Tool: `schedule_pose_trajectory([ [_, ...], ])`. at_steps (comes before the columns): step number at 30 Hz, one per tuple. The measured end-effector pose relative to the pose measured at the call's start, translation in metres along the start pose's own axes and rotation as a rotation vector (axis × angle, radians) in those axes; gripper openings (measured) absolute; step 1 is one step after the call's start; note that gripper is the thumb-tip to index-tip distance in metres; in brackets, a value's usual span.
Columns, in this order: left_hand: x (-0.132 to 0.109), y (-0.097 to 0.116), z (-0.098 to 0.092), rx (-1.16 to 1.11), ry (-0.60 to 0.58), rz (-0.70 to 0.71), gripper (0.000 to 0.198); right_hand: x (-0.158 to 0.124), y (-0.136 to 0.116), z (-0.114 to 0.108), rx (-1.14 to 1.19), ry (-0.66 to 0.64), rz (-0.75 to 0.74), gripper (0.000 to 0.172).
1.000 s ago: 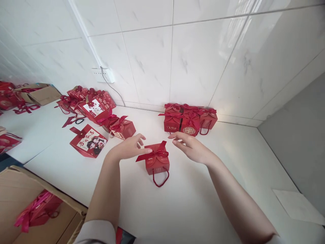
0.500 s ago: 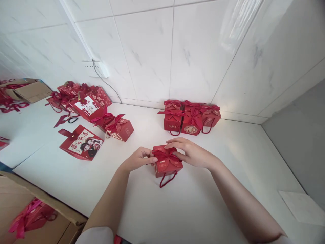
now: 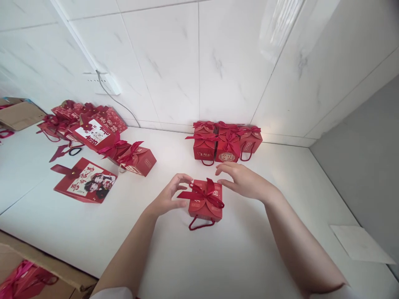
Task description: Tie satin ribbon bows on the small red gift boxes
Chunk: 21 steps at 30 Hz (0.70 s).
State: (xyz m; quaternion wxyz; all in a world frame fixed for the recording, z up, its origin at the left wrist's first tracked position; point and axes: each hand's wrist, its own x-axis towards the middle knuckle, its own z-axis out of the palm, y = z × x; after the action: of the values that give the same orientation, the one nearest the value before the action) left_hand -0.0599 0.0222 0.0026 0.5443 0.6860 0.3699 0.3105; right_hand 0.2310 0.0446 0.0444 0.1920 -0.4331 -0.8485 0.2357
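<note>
A red gift box (image 3: 204,212) with a ribbon bow on its lid and a dark red cord handle at its front rests on the white table, between my two hands. My left hand (image 3: 173,195) is at its left side, fingers curved apart around nothing, close to the ribbon's loose end. Over the box's back right corner is my right hand (image 3: 241,178), fingers spread, holding nothing; whether its thumb touches the box is unclear.
Several ribboned red boxes (image 3: 204,153) stand against the tiled wall. More red boxes (image 3: 141,162) and a flat illustrated one (image 3: 90,180) lie left. Cardboard boxes are at far left (image 3: 23,114) and lower left (image 3: 46,263). A white sheet (image 3: 358,243) is at right.
Both hands have let go of the box and moved apart from it. The box now sits turned slightly, its bow uncovered. The view has shifted a little to the right.
</note>
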Motion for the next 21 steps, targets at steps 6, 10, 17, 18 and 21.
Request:
schedule_pose_trajectory([
  [6,-0.001,0.003,0.018,0.067,-0.098,-0.075,0.126,-0.007,0.001,-0.007,0.056,0.003,0.003,0.025],
  [10,0.000,0.001,0.022,0.125,0.025,-0.121,0.125,-0.002,0.007,-0.003,0.067,0.079,0.029,0.022],
  [17,0.013,-0.029,0.003,0.344,0.667,-0.075,0.114,0.035,0.077,0.000,0.019,0.586,0.244,0.035],
  [18,0.014,-0.033,0.001,0.369,0.742,-0.083,0.114,0.043,0.087,0.000,0.005,0.613,0.251,0.035],
  [21,0.016,-0.042,-0.007,0.423,0.887,-0.086,0.116,0.063,0.111,0.001,-0.007,0.596,0.249,0.038],
])
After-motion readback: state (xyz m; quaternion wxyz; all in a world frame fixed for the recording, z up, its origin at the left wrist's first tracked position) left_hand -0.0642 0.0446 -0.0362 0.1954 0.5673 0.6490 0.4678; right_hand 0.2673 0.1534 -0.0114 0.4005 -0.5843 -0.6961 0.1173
